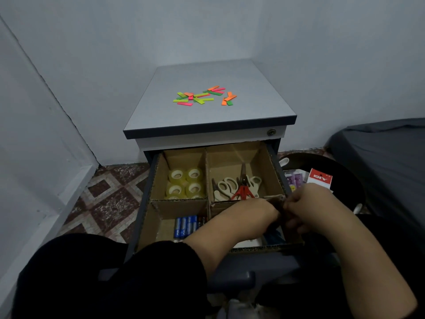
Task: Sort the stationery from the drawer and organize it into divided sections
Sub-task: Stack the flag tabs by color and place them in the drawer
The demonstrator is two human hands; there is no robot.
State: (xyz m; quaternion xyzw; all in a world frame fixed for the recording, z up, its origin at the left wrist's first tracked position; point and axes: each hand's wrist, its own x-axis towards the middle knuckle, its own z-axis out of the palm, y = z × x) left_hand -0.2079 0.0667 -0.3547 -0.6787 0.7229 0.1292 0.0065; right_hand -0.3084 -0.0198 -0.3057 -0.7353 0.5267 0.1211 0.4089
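Note:
The open drawer (147,203) holds a cardboard divider with sections. Clear tape rolls (185,183) fill the back left section, and scissors (236,186) with beige and red handles lie in the back right one. Blue batteries (185,225) lie in the front left section. Both my hands meet over the front right section at the cardboard cross wall (274,198). My left hand (257,212) and my right hand (305,203) have curled fingers around a small dark thing that I cannot make out. Neon sticky flags (203,96) are scattered on the cabinet top (207,116).
A dark round tray (340,171) to the right on the floor carries a red and white DIY packet (320,178) and purple packets (294,179). A dark covered bed (391,157) is at far right. Walls close in behind and left. Patterned tiles (108,199) show at left.

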